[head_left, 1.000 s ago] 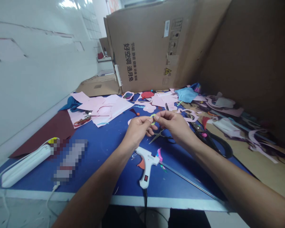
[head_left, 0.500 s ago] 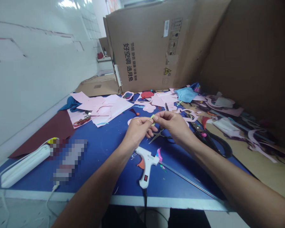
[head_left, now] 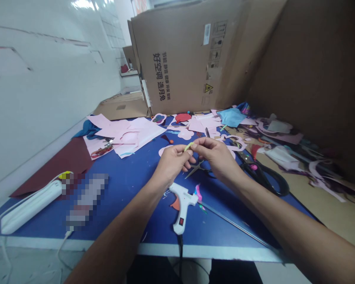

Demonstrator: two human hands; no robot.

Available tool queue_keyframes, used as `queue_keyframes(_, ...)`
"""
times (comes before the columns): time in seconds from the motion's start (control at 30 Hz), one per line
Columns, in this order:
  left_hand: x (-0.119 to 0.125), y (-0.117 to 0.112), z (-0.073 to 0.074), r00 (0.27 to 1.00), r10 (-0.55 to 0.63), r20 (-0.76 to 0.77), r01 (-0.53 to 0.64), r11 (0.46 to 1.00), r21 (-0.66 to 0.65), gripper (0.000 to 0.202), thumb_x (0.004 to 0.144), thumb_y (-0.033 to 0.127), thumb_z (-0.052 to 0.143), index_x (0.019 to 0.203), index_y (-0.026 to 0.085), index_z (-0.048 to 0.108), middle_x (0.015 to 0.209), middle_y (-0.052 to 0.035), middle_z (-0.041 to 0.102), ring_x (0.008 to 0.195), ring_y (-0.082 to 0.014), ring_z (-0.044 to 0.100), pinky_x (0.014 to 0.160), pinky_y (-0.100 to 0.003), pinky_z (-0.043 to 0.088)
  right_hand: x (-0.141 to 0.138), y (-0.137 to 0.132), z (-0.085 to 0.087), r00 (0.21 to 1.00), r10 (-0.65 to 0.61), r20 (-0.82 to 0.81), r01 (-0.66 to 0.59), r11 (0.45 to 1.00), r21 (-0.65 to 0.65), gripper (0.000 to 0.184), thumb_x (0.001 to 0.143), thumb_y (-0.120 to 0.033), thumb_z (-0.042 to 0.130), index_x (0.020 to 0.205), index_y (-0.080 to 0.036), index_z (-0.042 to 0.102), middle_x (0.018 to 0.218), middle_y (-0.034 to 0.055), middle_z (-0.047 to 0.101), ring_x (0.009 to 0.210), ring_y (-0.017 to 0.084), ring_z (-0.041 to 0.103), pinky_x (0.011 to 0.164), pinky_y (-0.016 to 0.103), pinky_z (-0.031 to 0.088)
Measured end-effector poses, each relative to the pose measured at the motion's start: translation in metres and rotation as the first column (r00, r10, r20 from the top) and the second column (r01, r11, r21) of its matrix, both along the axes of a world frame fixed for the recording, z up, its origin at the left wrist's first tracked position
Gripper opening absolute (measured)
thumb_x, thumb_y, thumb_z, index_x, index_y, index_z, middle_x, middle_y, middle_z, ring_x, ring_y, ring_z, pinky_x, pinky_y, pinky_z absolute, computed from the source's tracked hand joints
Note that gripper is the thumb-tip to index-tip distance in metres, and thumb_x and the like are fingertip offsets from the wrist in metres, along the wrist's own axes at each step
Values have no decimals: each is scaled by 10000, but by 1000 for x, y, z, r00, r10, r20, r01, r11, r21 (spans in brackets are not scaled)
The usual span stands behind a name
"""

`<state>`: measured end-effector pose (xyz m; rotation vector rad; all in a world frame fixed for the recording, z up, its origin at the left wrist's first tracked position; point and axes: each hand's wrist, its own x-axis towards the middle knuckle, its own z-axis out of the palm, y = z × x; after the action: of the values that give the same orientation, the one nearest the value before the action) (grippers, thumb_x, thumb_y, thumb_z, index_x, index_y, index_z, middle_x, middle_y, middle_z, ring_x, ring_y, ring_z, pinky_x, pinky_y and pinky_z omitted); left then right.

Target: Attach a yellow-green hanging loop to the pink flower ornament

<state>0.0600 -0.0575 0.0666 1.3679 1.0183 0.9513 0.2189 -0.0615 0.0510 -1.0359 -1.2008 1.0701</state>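
A: Where is the yellow-green piece [head_left: 188, 146] held?
B: It is clamped between the fingertips of the left hand [head_left: 173, 162] and the right hand [head_left: 218, 156], beyond the glue gun [head_left: 183, 201].
A: How is its length set?
B: Its visible length is slanted from near left to far right across the pinch, and neither hand can be called nearer. Scissors [head_left: 196, 169] are partly covered by the right hand.
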Motion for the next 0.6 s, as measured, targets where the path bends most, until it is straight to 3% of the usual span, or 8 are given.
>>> queue_keyframes(0.27, 2, 2, -5, 999, 22, 43, -22, 1000, 6, 306, 1043, 333, 593, 796, 181, 694, 709, -11, 679, 534, -79, 563, 502, -208, 425, -1, 2, -6, 995, -1, -105, -3, 999, -32, 277, 755, -464, 893, 831, -227, 772, 828, -2, 705, 681, 138, 519, 644, 294, 415)
queue_keyframes(0.6, 2, 1, -1, 999, 44, 3, -44, 998, -34, 340, 1022, 282, 588, 718, 179, 698, 706, -33, 715, 506, -78, 568, 478, -209, 421, -3, 3, -9, 996, 0, -93, -3, 999, -35, 371, 723, -542, 926, 837, -219, 783, 840, 14, 725, 698, 146, 549, 647, 297, 429)
